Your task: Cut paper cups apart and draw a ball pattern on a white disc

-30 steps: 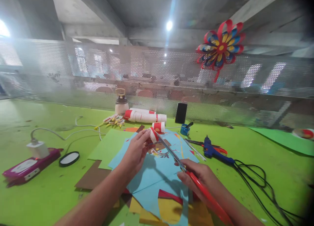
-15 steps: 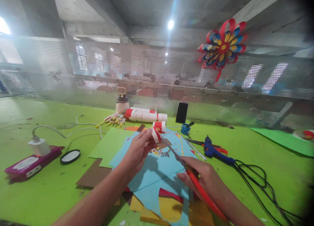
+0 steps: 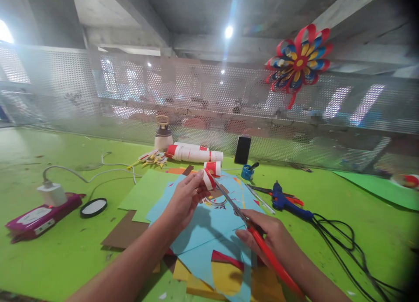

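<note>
My left hand (image 3: 183, 201) pinches a small red and white paper piece (image 3: 208, 179) above the light blue paper sheets (image 3: 209, 225). My right hand (image 3: 271, 236) grips red-handled scissors (image 3: 258, 241), whose blades (image 3: 227, 199) reach up to the paper piece. Coloured paper scraps in yellow, red and brown lie under the blue sheets near me.
A blue glue gun (image 3: 288, 203) with black cable (image 3: 347, 245) lies to the right. A pink power strip (image 3: 36, 217) with white charger and a round black-rimmed lid (image 3: 93, 207) sit left. Red and white rolls (image 3: 194, 154), a bottle (image 3: 163, 136), a dark phone (image 3: 242, 150) stand by the mesh wall; a paper flower (image 3: 298, 64) hangs above.
The hands stay almost still; the paper piece and scissor blades have shifted slightly, and the view has drifted a little.
</note>
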Tool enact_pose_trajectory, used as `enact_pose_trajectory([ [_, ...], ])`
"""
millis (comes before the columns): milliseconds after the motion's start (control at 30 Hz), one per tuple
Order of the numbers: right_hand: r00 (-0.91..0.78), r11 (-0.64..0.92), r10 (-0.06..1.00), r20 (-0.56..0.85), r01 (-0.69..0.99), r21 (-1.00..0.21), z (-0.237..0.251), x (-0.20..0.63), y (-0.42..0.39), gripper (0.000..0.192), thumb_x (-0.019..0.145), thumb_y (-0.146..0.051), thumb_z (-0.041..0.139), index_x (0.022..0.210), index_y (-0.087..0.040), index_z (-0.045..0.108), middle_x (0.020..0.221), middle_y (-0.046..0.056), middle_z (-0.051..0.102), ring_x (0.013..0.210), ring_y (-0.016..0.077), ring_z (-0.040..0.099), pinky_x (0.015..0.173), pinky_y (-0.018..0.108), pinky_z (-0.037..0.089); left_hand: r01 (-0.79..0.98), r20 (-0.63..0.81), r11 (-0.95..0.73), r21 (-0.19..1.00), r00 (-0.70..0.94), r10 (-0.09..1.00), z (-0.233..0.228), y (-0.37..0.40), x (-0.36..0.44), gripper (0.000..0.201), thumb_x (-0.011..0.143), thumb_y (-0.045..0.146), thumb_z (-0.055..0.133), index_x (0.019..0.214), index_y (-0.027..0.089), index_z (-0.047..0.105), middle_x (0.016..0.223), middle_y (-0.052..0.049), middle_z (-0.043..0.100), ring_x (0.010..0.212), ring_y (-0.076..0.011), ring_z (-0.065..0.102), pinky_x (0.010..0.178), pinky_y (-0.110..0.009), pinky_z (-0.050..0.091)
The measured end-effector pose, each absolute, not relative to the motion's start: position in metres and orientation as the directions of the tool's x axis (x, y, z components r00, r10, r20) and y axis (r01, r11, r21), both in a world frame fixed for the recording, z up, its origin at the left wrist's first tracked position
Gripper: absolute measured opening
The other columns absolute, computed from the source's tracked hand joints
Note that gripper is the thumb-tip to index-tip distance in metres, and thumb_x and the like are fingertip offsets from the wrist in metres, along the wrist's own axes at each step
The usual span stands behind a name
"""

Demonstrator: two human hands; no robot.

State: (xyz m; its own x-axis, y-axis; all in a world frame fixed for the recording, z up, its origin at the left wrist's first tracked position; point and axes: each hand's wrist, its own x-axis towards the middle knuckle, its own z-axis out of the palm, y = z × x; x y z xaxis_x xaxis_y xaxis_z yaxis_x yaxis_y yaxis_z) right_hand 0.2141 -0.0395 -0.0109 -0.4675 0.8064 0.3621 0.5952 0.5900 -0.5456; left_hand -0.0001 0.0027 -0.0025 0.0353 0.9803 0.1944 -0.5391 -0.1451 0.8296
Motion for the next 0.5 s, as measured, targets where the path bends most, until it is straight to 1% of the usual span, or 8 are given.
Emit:
enact_pose_trajectory([
  [133,-0.457,0.573,0.817,0.351,0.584,-0.575,-0.0086,0.2124,-0.0404,0.029,0.090,-0.042,0.055,0.090,-0.015,0.066,0.087,0.007,0.069,0.075,0.0197,0.060,0.067,0.029,0.049,-0.535,0.211,-0.157,0.830,0.042,0.976,-0.0031,0.0026,-0.0002,0.032,0.084,0.042,0.066,0.096,0.012,0.066,0.095,-0.012,0.072,0.086,-0.0196,0.066,0.074,-0.029,0.052],
  [267,-0.458,0.557,0.826,0.327,0.579,-0.596,-0.0061,0.2115,-0.0413,0.031,0.090,-0.045,0.054,0.086,-0.016,0.063,0.084,0.006,0.067,0.075,0.0202,0.060,0.067,0.030,0.048,-0.538,0.194,-0.142,0.831,0.041,0.980,-0.0026,0.0030,-0.0006,0.035,0.080,0.044,0.070,0.096,0.012,0.067,0.094,-0.012,0.072,0.085,-0.0200,0.066,0.074,-0.030,0.053],
  [400,-0.472,0.560,0.823,0.317,0.575,-0.596,-0.0041,0.2125,-0.0420,0.027,0.091,-0.042,0.053,0.090,-0.017,0.064,0.090,0.007,0.069,0.081,0.0215,0.061,0.070,0.030,0.049,-0.542,0.175,-0.133,0.830,0.027,0.984,-0.0024,0.0025,-0.0007,0.033,0.078,0.041,0.072,0.094,0.013,0.068,0.090,-0.009,0.072,0.080,-0.0167,0.065,0.070,-0.027,0.052],
  [500,-0.472,0.564,0.821,0.323,0.577,-0.590,-0.0047,0.2137,-0.0419,0.026,0.091,-0.041,0.054,0.091,-0.018,0.065,0.087,0.005,0.068,0.077,0.0196,0.060,0.069,0.028,0.049,-0.538,0.178,-0.128,0.833,0.041,0.983,-0.0011,0.0010,-0.0002,0.033,0.078,0.042,0.072,0.094,0.013,0.069,0.092,-0.010,0.072,0.082,-0.0178,0.066,0.071,-0.028,0.052],
])
